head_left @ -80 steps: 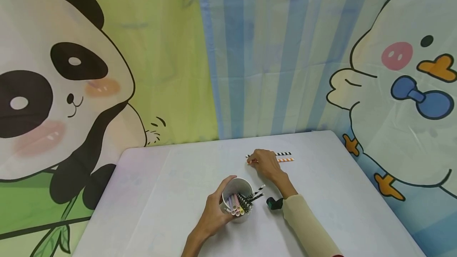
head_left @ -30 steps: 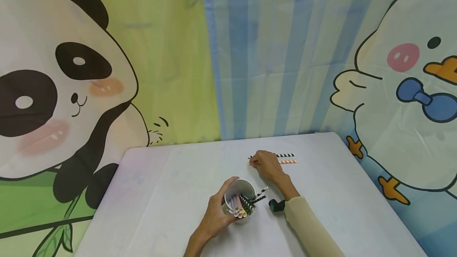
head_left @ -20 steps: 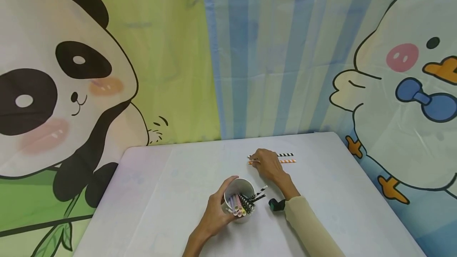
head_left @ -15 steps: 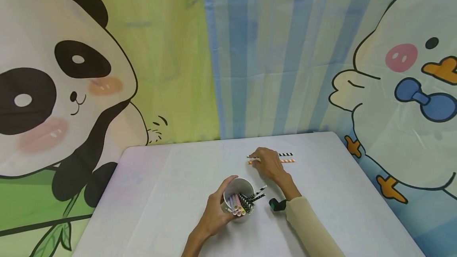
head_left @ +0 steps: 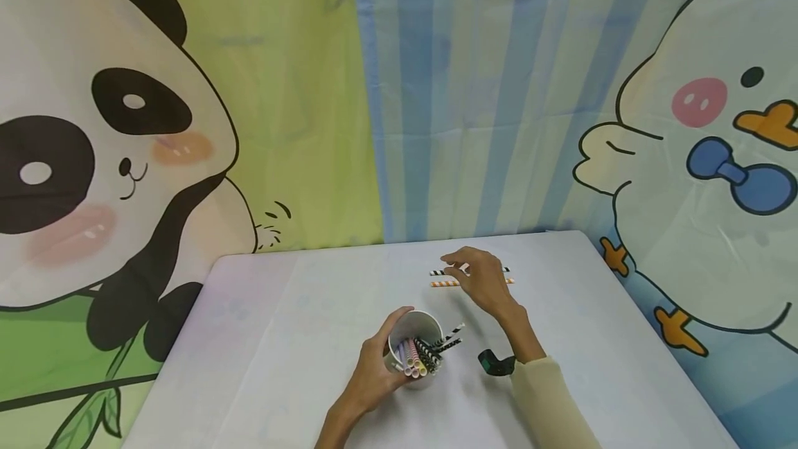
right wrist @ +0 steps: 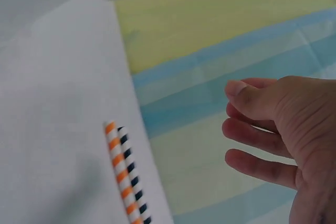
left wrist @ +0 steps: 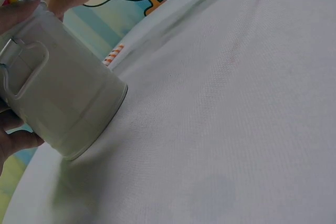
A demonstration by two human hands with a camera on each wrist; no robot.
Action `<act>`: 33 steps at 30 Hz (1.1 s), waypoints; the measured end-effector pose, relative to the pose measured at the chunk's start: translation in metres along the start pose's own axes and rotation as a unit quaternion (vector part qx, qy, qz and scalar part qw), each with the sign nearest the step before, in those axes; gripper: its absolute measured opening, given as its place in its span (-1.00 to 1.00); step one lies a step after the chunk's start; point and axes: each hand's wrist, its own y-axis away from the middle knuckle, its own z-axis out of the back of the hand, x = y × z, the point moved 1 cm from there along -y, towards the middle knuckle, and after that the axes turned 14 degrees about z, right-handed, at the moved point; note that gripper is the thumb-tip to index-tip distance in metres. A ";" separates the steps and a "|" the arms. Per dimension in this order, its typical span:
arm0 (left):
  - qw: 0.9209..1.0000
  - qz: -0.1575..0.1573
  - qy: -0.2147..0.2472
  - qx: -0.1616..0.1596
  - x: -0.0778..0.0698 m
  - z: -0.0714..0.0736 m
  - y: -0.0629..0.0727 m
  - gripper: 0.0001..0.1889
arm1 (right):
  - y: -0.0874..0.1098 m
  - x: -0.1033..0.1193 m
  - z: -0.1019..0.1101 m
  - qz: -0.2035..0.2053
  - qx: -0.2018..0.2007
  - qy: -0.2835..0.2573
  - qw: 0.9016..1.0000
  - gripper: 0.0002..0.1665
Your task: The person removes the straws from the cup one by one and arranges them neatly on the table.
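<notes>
My left hand (head_left: 372, 378) grips a grey-white cup (head_left: 416, 324) with a small wire handle, tilted so its mouth faces me. Inside lean several paper straws (head_left: 413, 359), pink, lilac, yellow and black patterned, two black-and-white ones sticking out to the right. In the left wrist view the cup (left wrist: 73, 82) slants, its bottom edge close over the table. My right hand (head_left: 486, 281) hovers over an orange-and-white straw (head_left: 444, 284) and a black-and-white straw (head_left: 436, 273), lying side by side. The right wrist view shows its loosely bent fingers (right wrist: 257, 166) holding nothing.
The table (head_left: 280, 366) has a white cloth cover. Its far edge meets a printed curtain (head_left: 436, 123) with a panda on the left and a white bird on the right. A small black device (head_left: 495, 364) sits at my right wrist.
My right hand has let go of the straws and lifted up and to the right, uncovering their left ends. The orange-and-white and black-and-white straws lie nearly parallel. Left hand and cup hold still.
</notes>
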 end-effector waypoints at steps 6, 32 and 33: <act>1.000 -0.014 -0.008 -0.003 0.000 0.000 -0.002 0.10 | 0.003 0.021 0.024 0.010 -0.075 0.006 0.997 -0.74; 1.000 -0.012 -0.006 -0.002 0.001 0.000 -0.001 0.05 | 0.041 0.130 0.068 0.200 -0.175 -0.199 0.943 -0.57; 1.000 -0.011 -0.006 -0.001 0.000 0.000 -0.001 0.05 | 0.043 0.133 0.067 0.211 -0.169 -0.207 0.940 -0.57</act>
